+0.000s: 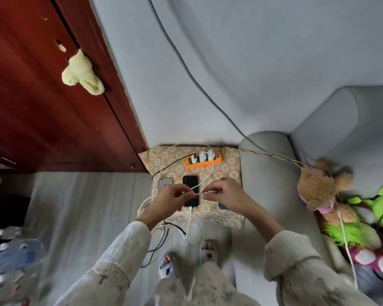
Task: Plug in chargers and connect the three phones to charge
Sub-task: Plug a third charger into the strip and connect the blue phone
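An orange power strip point(202, 162) lies at the back of a small table with a floral cloth point(230, 171); three white chargers point(203, 156) are plugged into it. A black phone point(190, 184) lies in the middle with a white cable plugged into its near end. A silver phone point(165, 183) lies to its left, and a dark blue phone point(223, 206) shows partly under my right hand. My left hand point(170, 198) and my right hand point(226, 195) pinch a stretch of white cable point(202, 192) between them above the black phone.
A dark red wooden door point(42, 96) stands at the left. A grey sofa arm point(270, 173) borders the table on the right, with plush toys point(332, 191) beyond it. Black and white cables point(164, 239) hang over the table's front. Plastic bottles point(11, 257) lie at lower left.
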